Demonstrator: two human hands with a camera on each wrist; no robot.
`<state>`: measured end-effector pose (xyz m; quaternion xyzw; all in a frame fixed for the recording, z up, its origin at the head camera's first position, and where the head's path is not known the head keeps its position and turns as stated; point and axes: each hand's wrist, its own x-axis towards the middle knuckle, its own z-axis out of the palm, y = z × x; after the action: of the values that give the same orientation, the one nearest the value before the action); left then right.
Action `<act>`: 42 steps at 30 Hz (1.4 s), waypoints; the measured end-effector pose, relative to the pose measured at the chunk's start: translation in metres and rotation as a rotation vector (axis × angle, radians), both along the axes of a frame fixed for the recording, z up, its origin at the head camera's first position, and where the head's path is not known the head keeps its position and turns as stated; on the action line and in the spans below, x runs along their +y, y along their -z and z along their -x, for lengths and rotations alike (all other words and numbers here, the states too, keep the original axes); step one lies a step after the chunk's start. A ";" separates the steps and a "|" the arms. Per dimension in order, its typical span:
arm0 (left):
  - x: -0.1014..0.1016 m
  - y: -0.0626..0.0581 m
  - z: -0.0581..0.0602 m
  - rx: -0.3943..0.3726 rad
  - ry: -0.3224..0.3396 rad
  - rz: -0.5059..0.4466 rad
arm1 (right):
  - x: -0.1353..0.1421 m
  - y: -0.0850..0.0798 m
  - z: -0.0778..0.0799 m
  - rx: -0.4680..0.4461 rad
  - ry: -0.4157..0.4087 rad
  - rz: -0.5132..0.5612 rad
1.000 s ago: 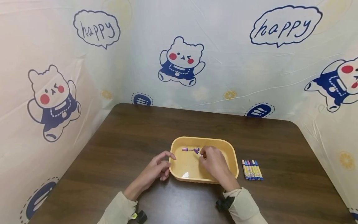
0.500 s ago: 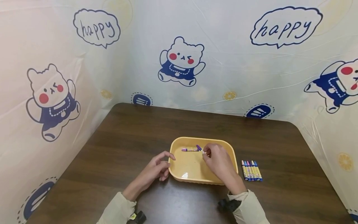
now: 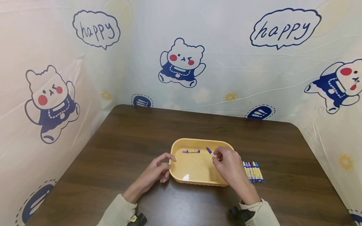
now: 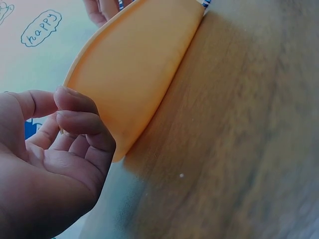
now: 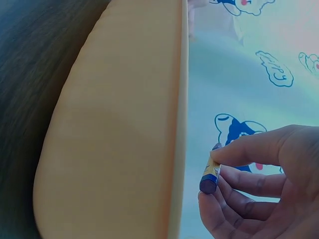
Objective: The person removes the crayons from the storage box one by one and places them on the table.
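Observation:
A purple crayon in a paper wrapper is pinched between the thumb and fingers of my right hand, held over the right side of a yellow tray. The right wrist view shows the crayon's dark butt end below the thumb. A lilac crayon lies inside the tray towards the back. My left hand grips the tray's left rim, index finger over the edge and thumb outside. In the left wrist view its curled fingers sit against the tray wall.
Several crayons lie side by side on the brown table, right of the tray and partly behind my right hand. A cloth wall with bear drawings stands behind the table and at both sides.
My right hand has lifted the purple crayon away from the lilac one and carried it to the right across the tray. The left hand has stayed at the rim.

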<state>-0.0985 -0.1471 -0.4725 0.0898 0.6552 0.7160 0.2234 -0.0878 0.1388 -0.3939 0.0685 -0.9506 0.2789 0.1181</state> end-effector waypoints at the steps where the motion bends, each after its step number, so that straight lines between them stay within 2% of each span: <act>1: 0.000 0.000 0.000 -0.001 0.000 -0.001 | 0.002 0.000 -0.001 0.001 0.004 0.001; 4: -0.001 0.000 0.000 -0.003 -0.001 0.001 | 0.008 0.000 -0.005 0.026 0.018 0.005; 13: -0.003 -0.001 0.001 -0.006 -0.001 0.003 | 0.031 0.008 -0.014 0.197 0.076 0.068; 17: -0.003 -0.002 0.001 -0.010 -0.001 0.011 | 0.041 0.012 -0.019 0.221 0.104 0.089; 30: -0.002 0.000 0.001 -0.025 0.002 -0.015 | 0.083 0.018 -0.028 0.183 0.219 0.065; 35: -0.002 0.000 0.001 -0.033 0.005 -0.009 | 0.103 0.022 -0.027 0.128 0.320 0.057; 42: -0.001 0.001 0.001 -0.040 0.004 -0.008 | 0.129 0.034 -0.025 0.031 0.401 0.080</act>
<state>-0.0997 -0.1484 -0.4730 0.0777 0.6474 0.7200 0.2374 -0.0628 0.2674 -0.4276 -0.1225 -0.9314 0.2863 0.1886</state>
